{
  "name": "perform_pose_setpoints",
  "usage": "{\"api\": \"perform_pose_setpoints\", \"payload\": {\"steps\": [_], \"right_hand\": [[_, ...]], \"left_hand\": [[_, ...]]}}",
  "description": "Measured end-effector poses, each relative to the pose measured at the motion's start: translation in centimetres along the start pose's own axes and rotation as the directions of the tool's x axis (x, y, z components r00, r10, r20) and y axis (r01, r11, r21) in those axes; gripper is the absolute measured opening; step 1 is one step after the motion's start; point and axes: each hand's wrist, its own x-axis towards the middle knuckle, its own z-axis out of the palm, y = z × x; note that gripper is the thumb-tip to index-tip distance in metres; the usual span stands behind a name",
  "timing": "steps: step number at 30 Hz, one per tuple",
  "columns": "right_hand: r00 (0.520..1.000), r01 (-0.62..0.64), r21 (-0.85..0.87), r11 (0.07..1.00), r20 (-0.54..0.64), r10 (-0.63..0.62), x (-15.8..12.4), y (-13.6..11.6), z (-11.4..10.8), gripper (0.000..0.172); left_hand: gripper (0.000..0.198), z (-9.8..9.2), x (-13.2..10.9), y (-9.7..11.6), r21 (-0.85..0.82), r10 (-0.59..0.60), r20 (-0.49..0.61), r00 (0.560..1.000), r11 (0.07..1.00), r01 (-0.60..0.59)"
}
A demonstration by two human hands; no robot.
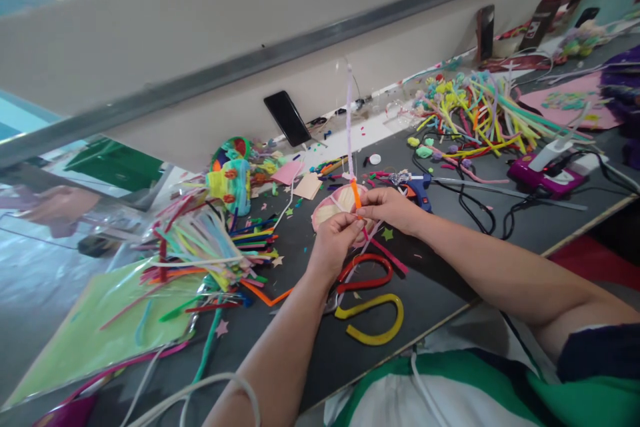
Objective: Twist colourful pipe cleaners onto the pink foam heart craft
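Observation:
Fingers pinched, my left hand [333,240] grips the lower end of an orange pipe cleaner [356,197]. My right hand [393,210] pinches the same orange piece just to the right, and the fingertips of both hands nearly meet. A long lavender pipe cleaner [349,120] rises from the orange one's top. Behind and below the hands lies a round pink and cream piece [325,213], partly covered by them. A magenta pipe cleaner [387,255] sticks out below my fingers. Nearest my left wrist are scissors with a red handle loop [367,257] and a yellow handle [400,313].
Bundled pipe cleaners [200,247] lie at left, and a loose heap [475,113] at back right. A blue glue gun [420,192] rests beyond my right hand. A phone [287,119] leans at the back. Black cables run to a purple power strip [545,177].

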Motion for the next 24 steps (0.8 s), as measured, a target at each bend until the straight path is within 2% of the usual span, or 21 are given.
{"api": "perform_pose_setpoints", "payload": {"steps": [4, 9, 14, 17, 19, 21, 24], "right_hand": [[0.998, -0.044, -0.212, 0.976, -0.062, 0.031, 0.2, -0.1, -0.1, 0.011], [0.993, -0.103, -0.347, 0.932, -0.090, 0.077, 0.6, -0.1, -0.7, 0.007], [0.995, -0.102, -0.405, 0.909, -0.033, 0.097, 0.6, -0.3, -1.1, 0.009], [0.993, -0.117, -0.412, 0.904, -0.027, 0.116, 0.5, -0.5, -1.0, 0.010], [0.994, -0.110, -0.413, 0.904, -0.022, 0.110, 0.5, -0.5, -1.1, 0.010], [0.995, -0.089, -0.388, 0.917, 0.005, 0.099, 0.7, -0.4, -1.3, 0.009], [0.996, -0.077, -0.324, 0.943, 0.025, 0.089, 1.0, -0.2, -1.8, 0.006]], "left_hand": [[0.018, -0.2, 0.2, -0.5, 0.275, 0.120, -0.035, 0.992, 0.956, -0.106], [0.019, 0.0, 0.0, -0.5, 0.563, 0.281, -0.045, 0.959, 0.800, -0.208], [0.016, 0.0, 0.0, -0.8, 0.702, 0.410, 0.010, 0.912, 0.647, -0.299], [0.015, 0.0, 0.1, -1.1, 0.735, 0.498, 0.064, 0.865, 0.563, -0.378], [0.015, -0.1, 0.0, -1.2, 0.752, 0.564, 0.124, 0.817, 0.484, -0.448], [0.016, -0.1, -0.4, -1.0, 0.777, 0.662, 0.175, 0.729, 0.361, -0.515], [0.024, 0.0, -1.2, -0.5, 0.813, 0.836, 0.214, 0.505, 0.134, -0.567]]}}
